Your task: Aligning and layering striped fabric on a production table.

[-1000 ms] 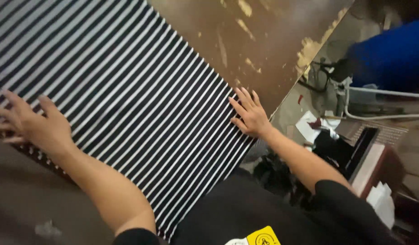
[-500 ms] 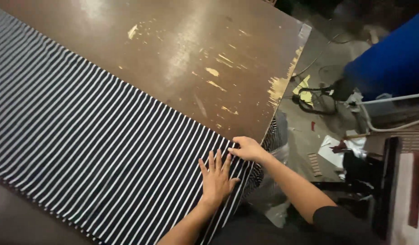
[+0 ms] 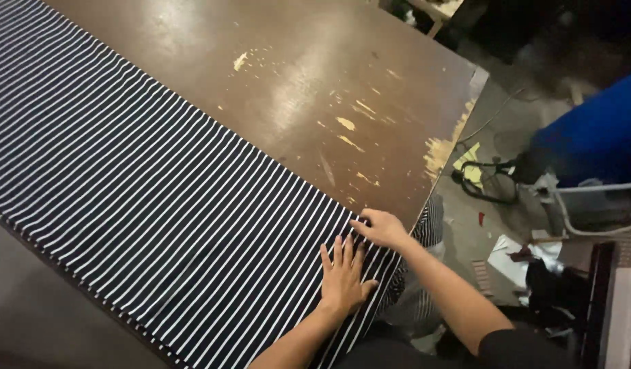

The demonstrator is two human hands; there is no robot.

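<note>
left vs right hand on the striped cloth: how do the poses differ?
The left hand lies flat, palm down, fingers spread; the right hand is curled, fingertips at the edge of the striped cloth. The left hand sits fully on the cloth; the right hand sits where cloth meets the bare table. Both are bare, close together near the table's corner, touching the cloth.

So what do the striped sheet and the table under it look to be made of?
Striped sheet: soft fabric, probably knit; it lies flat and droops over the edge. Table: brown coated board, semi-gloss; glare shows, and chips expose a pale core.
</note>
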